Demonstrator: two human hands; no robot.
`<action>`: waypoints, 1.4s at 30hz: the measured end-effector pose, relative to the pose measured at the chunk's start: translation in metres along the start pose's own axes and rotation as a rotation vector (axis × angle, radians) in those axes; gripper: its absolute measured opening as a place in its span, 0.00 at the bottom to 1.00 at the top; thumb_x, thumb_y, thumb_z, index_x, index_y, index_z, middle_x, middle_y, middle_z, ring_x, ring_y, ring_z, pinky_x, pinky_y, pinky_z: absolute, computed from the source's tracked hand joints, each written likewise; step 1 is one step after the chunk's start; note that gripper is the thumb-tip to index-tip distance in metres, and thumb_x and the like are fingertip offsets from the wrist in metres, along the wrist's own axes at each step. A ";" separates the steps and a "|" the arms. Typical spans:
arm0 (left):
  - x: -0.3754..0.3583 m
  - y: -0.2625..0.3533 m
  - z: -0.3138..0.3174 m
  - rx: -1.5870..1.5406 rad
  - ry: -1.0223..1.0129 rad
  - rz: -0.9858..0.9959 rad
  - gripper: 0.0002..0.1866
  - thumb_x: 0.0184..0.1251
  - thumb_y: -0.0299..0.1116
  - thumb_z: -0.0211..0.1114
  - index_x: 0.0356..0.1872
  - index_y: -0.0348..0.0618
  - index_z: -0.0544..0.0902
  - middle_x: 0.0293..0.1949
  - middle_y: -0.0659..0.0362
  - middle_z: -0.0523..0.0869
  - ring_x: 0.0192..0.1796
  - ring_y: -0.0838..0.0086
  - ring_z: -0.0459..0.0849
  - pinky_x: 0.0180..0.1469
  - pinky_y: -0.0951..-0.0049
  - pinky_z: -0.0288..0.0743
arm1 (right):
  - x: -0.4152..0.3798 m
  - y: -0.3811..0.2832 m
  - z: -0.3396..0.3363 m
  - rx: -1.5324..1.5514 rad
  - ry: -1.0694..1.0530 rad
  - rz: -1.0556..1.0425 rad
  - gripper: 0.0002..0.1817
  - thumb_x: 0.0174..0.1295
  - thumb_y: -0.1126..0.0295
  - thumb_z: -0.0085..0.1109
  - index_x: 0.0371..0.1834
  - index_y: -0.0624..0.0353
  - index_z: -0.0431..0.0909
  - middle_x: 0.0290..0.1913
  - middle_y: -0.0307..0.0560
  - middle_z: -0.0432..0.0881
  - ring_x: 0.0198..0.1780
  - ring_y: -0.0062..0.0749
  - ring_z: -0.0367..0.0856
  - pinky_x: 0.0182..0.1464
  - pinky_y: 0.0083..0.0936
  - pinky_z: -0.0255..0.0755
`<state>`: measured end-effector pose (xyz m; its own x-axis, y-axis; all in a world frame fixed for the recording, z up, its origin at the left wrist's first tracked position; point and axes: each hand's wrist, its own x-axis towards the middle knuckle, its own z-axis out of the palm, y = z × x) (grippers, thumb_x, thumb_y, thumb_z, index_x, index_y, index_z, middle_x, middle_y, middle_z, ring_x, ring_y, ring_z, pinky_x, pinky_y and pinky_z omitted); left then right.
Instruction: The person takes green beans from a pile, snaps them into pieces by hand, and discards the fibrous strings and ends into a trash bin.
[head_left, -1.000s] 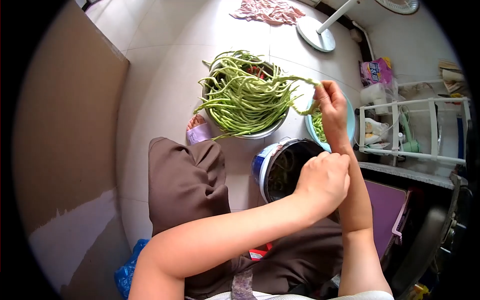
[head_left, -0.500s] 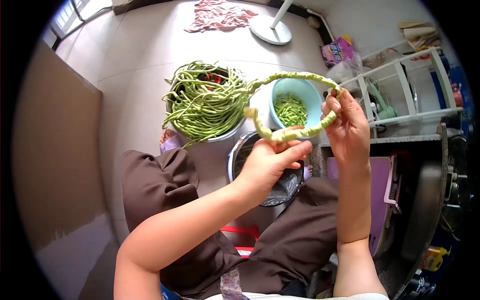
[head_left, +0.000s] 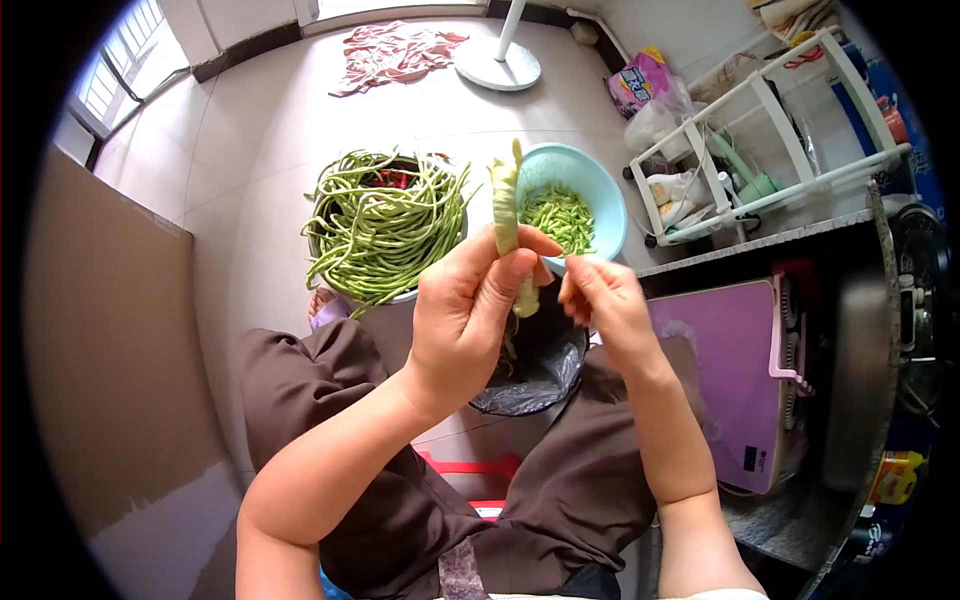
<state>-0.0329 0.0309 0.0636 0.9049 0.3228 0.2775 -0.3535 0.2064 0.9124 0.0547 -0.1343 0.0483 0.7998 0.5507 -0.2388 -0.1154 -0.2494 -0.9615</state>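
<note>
A pale green long bean [head_left: 506, 200] stands upright in my left hand [head_left: 465, 300], pinched between thumb and fingers. My right hand [head_left: 608, 305] is just to its right with fingers curled together; whatever may be between them is too small to make out. Long green beans [head_left: 390, 235] are heaped in a container at the left, with something red among them. Behind my hands, a light blue basin [head_left: 607, 200] holds short green bean pieces [head_left: 560, 215]. Below my hands is a bin with a dark plastic liner [head_left: 535, 390], partly hidden.
A white rack [head_left: 790, 120] with bottles and bags stands at the right. Below it is a purple board [head_left: 725, 370]. A pink cloth [head_left: 395, 55] and a white round stand base [head_left: 497, 68] lie farther back. A brown panel [head_left: 120, 290] borders the left.
The bean was stretched in a wide loop between both hands; now it is gathered upright in my left hand. My right hand has moved down and left, off the loop.
</note>
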 end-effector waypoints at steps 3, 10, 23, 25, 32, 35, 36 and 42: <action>-0.002 -0.005 0.004 0.118 -0.049 -0.107 0.07 0.68 0.28 0.57 0.39 0.36 0.79 0.30 0.58 0.80 0.30 0.73 0.79 0.34 0.76 0.72 | 0.001 -0.009 -0.007 0.164 0.066 -0.186 0.06 0.67 0.69 0.53 0.39 0.60 0.74 0.27 0.36 0.75 0.25 0.14 0.70 0.28 0.11 0.62; -0.004 -0.028 0.008 0.811 -0.308 0.166 0.06 0.59 0.25 0.60 0.38 0.41 0.77 0.30 0.54 0.77 0.35 0.57 0.78 0.34 0.63 0.72 | -0.012 -0.029 -0.033 0.008 -0.225 -0.441 0.38 0.55 0.72 0.61 0.71 0.59 0.58 0.60 0.48 0.73 0.58 0.28 0.71 0.57 0.26 0.67; -0.009 -0.033 0.020 1.070 -0.309 0.244 0.15 0.52 0.21 0.62 0.44 0.44 0.82 0.29 0.57 0.78 0.32 0.62 0.77 0.32 0.66 0.72 | -0.021 -0.020 -0.039 -0.640 0.008 -0.721 0.12 0.48 0.81 0.62 0.37 0.60 0.79 0.35 0.45 0.78 0.33 0.38 0.80 0.35 0.26 0.75; -0.009 -0.034 0.021 1.055 -0.303 0.232 0.17 0.52 0.21 0.63 0.45 0.45 0.82 0.30 0.56 0.78 0.32 0.62 0.77 0.33 0.66 0.72 | -0.022 -0.021 -0.037 -0.610 0.010 -0.720 0.11 0.46 0.81 0.63 0.35 0.59 0.78 0.34 0.45 0.78 0.33 0.40 0.80 0.35 0.27 0.75; -0.006 -0.034 0.024 0.999 -0.324 0.202 0.16 0.51 0.23 0.65 0.44 0.43 0.82 0.31 0.55 0.78 0.32 0.62 0.78 0.33 0.67 0.73 | -0.019 -0.015 -0.037 -0.699 0.050 -0.790 0.09 0.45 0.80 0.63 0.30 0.59 0.75 0.31 0.45 0.76 0.31 0.41 0.79 0.33 0.31 0.74; -0.005 -0.038 0.025 0.938 -0.290 0.333 0.14 0.54 0.31 0.66 0.43 0.48 0.81 0.29 0.61 0.78 0.32 0.65 0.78 0.31 0.69 0.73 | -0.020 -0.014 -0.034 -0.748 0.075 -0.787 0.09 0.45 0.80 0.62 0.27 0.59 0.72 0.29 0.46 0.75 0.29 0.42 0.78 0.31 0.31 0.73; -0.005 -0.038 0.026 0.947 -0.297 0.355 0.13 0.54 0.31 0.66 0.43 0.47 0.81 0.29 0.60 0.79 0.32 0.65 0.79 0.31 0.69 0.74 | -0.019 -0.013 -0.034 -0.773 0.094 -0.827 0.09 0.44 0.80 0.62 0.27 0.59 0.72 0.27 0.46 0.74 0.29 0.42 0.77 0.31 0.31 0.73; -0.007 -0.043 0.025 0.885 -0.259 0.405 0.12 0.55 0.31 0.67 0.41 0.43 0.81 0.30 0.57 0.84 0.33 0.66 0.84 0.32 0.70 0.76 | -0.018 -0.008 -0.019 -0.812 0.256 -0.983 0.10 0.41 0.81 0.62 0.24 0.60 0.70 0.24 0.46 0.74 0.26 0.41 0.76 0.28 0.30 0.73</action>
<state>-0.0179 -0.0033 0.0298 0.8168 -0.0155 0.5767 -0.4371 -0.6690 0.6011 0.0529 -0.1574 0.0623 0.4448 0.6331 0.6336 0.8950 -0.2881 -0.3404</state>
